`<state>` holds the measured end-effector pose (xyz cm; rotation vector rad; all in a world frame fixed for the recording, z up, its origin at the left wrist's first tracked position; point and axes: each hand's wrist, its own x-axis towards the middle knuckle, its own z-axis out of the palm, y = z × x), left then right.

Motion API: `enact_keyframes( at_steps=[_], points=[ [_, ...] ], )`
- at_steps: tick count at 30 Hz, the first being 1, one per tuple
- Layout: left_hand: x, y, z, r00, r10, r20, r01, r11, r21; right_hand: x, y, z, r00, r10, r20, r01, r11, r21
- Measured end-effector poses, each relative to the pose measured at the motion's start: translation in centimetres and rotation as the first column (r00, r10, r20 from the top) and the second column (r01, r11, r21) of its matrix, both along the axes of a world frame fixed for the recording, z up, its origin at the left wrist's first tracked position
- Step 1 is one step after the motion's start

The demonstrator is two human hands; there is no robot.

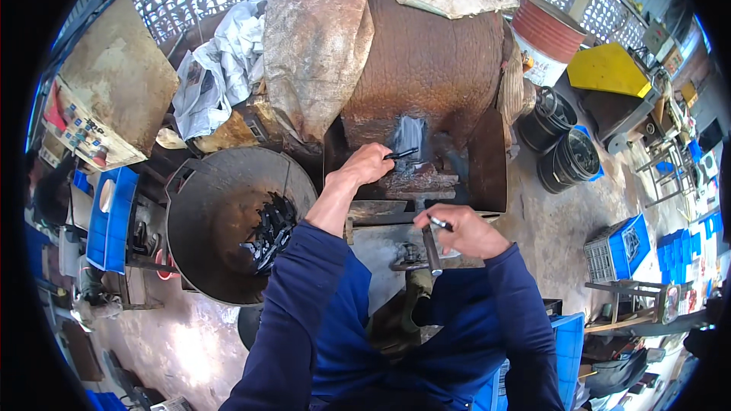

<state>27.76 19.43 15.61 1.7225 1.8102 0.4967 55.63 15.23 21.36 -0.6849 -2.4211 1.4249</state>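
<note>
My left hand (365,165) is closed around a slim black metal-looking piece (402,154). It holds that piece in front of a smooth grey patch (411,135) low on a big rusty brown drum-shaped housing (434,61). Below it is a crusted, rust-brown rest (420,183). Nearer to me, my right hand (470,232) is closed on a small shiny metal piece (439,223) that sticks out toward the left. A dark bar-like handle (432,251) stands right beside its fingertips; whether they touch it, I cannot tell.
At the left stands a wide dark round tub (205,259) with several black metal pieces (272,228) in it. Stained sacking (320,46) drapes the housing. Black buckets (569,160) stand to its right, near a red-and-white barrel (544,38). Blue crates (628,243) are further right.
</note>
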Motion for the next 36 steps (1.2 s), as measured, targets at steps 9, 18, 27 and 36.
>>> enact_keyframes(
  at_steps=[9, 18, 27, 36],
  points=[
    [2.1, -0.7, 3.8, 0.977, 0.135, 0.164, -0.178, 0.941, 0.287, -2.7, 2.9, 0.5, 0.665, -0.710, -0.232, 0.557, 0.678, -0.480],
    [6.5, -3.1, 8.4, 0.597, 0.106, 0.795, -0.203, 0.979, 0.022, -5.2, 2.3, 2.5, 0.531, -0.727, -0.437, 0.391, 0.667, -0.635],
    [6.1, -3.1, 8.6, 0.613, 0.090, 0.785, -0.136, 0.991, -0.008, -5.3, 3.7, 1.8, 0.556, -0.728, -0.400, 0.421, 0.662, -0.620],
    [2.4, -1.2, 4.1, 0.588, 0.185, 0.787, -0.247, 0.968, -0.043, -3.8, 3.6, 1.1, 0.467, -0.801, -0.374, 0.472, 0.584, -0.661]
  ],
)
